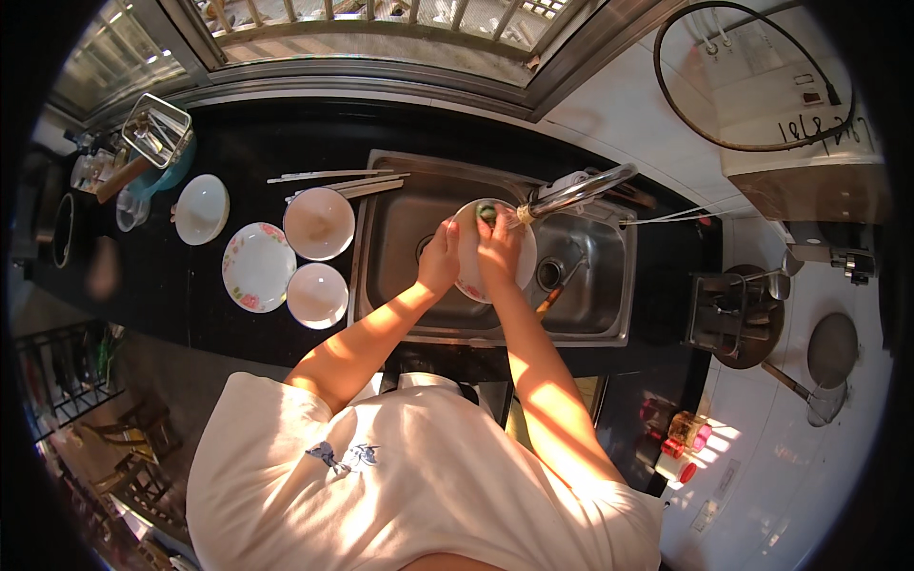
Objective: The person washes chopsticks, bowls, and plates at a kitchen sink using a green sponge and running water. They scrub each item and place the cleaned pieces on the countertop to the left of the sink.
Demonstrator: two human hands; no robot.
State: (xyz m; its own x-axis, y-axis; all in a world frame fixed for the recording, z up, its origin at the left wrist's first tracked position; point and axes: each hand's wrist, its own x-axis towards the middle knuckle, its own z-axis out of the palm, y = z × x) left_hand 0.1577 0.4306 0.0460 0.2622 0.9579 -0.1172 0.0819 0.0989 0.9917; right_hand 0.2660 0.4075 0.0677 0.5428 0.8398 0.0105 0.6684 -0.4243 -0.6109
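A white plate (466, 276) with a floral rim is tilted over the double-basin steel sink (390, 319), near its divider. My left hand (440, 260) grips the plate's left edge. On its upper face my right hand (500, 249) presses a small dark green scrubber (487, 212), fingers closed around it. The chrome faucet (581, 190) reaches in from the right, its spout beside my right fingers. Below the plate, the right basin holds a long-handled utensil (550, 303) with an orange-brown handle, leaning near the drain (549, 274).
Left of the sink stand two bowls (319, 224), a floral plate (259, 267) and another white bowl (202, 209). Chopsticks (357, 184) lie by the sink's left rim. A utensil basket (157, 131) is at far left. Red-lidded jars (687, 433) and a rack (728, 314) stand right.
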